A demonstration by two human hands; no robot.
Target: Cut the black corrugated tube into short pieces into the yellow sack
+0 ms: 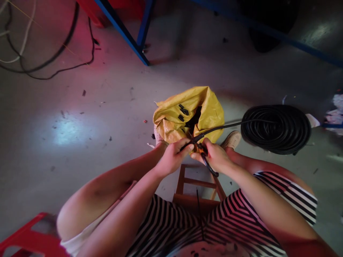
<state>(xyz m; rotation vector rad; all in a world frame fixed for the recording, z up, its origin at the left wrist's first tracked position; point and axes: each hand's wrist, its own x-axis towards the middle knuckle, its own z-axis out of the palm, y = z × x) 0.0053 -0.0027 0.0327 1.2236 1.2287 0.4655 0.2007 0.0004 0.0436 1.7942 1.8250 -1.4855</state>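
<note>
My left hand [174,155] is closed around the end of a black cable [227,125], just above the wooden stool. Beside it, my right hand [215,155] grips a hand cutter [207,166] with a curved black handle and some orange near its jaws. Those jaws are close to the cable between my two hands, though fingers hide the exact contact. Just beyond is a crumpled yellow bag [211,103], open at the top, with short black pieces [183,110] on its folds and dark contents inside. The cable runs right to a large black coil [276,130] on the floor.
A small wooden stool [199,182] stands between my legs. Blue metal frame legs [143,32] and a red container [92,12] are ahead. Loose cables [61,50] lie at the upper left, and a red plastic stool [34,237] is at the lower left. Scraps dot the floor.
</note>
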